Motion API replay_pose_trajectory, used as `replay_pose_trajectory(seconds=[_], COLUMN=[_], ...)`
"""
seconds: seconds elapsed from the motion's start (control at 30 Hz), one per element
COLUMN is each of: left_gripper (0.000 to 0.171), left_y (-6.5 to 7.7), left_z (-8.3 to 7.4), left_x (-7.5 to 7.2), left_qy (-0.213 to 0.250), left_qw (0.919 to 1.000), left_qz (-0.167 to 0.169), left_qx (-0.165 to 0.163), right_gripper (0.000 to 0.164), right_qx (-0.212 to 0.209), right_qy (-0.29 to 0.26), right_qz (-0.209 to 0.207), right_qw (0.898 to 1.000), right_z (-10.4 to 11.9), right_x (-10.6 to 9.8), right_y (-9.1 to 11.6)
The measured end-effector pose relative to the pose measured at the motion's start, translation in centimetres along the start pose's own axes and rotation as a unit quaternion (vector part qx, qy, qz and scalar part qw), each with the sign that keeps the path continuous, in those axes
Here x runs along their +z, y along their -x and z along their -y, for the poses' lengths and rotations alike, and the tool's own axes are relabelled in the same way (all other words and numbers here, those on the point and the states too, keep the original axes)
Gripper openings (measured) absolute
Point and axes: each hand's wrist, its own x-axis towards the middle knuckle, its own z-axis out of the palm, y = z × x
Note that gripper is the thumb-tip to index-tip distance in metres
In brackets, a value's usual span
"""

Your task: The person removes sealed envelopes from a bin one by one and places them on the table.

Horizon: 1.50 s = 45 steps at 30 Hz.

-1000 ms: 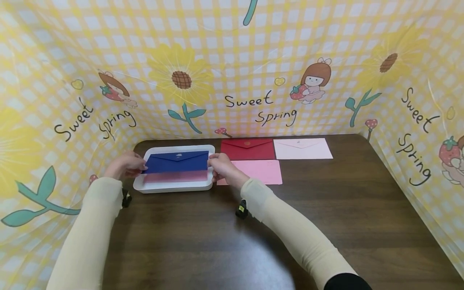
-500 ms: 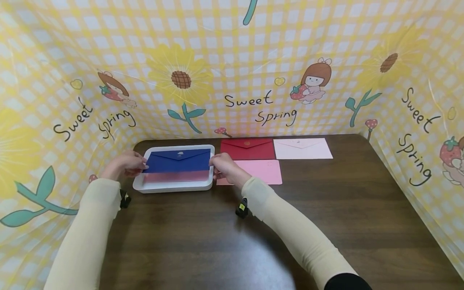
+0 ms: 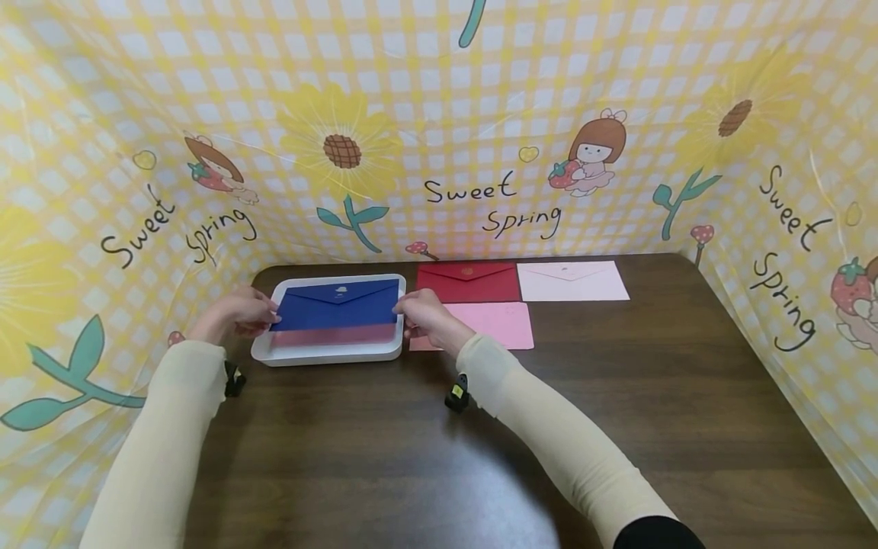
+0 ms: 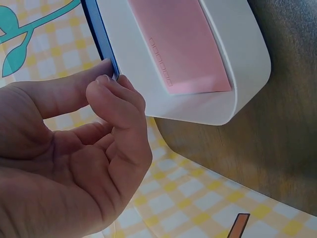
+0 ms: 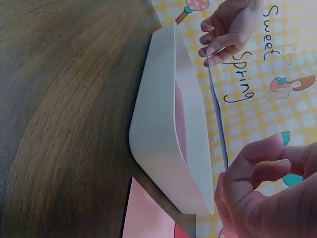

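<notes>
A dark blue envelope (image 3: 336,309) with a pointed flap and a small light emblem is held nearly level above a white tray (image 3: 325,358). My left hand (image 3: 241,311) pinches its left edge between thumb and fingers. At the opposite edge, my right hand (image 3: 427,314) pinches it the same way. The right wrist view shows the envelope (image 5: 216,106) edge-on, raised beyond the tray's rim. Inside the tray lies a pink envelope (image 4: 185,49) with a row of small printed boxes, partly covered by the blue one in the head view.
Right of the tray, a red envelope (image 3: 468,284) and a pale pink envelope (image 3: 572,282) lie side by side at the table's back. A pink envelope (image 3: 490,324) lies in front of the red one, partly behind my right hand. Printed cloth (image 3: 446,137) encloses the table (image 3: 384,457).
The blue envelope has shifted slightly, its far edge sitting a little farther back in the head view. Both hands keep their pinch on it; the other envelopes and the tray stay put.
</notes>
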Motion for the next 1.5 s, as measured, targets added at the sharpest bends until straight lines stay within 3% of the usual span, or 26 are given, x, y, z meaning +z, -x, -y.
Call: replay_pose_trajectory(seconds=[0.33,0.8,1.5], left_gripper=[0.036,0.027,0.018], left_y=[0.3,0.3,0.2], left_z=[-0.1,-0.4,-0.5], left_x=[0.0,0.3,0.5], left_qy=[0.007,0.016,0.034], left_qw=[1.0,0.9998,0.9991], left_qz=[0.0,0.009,0.023], left_qx=[0.003,0.007,0.011], right_gripper=[0.037,0.011,0.016], right_qx=[-0.003,0.002,-0.003], right_qy=[0.01,0.05,0.065], right_qz=[-0.024,-0.033,-0.037], right_qw=[1.0,0.998,0.997], right_z=[-0.1,-0.5,-0.6], right_x=[-0.1,-0.8,-1.3], right_y=[0.0,-0.3,-0.2])
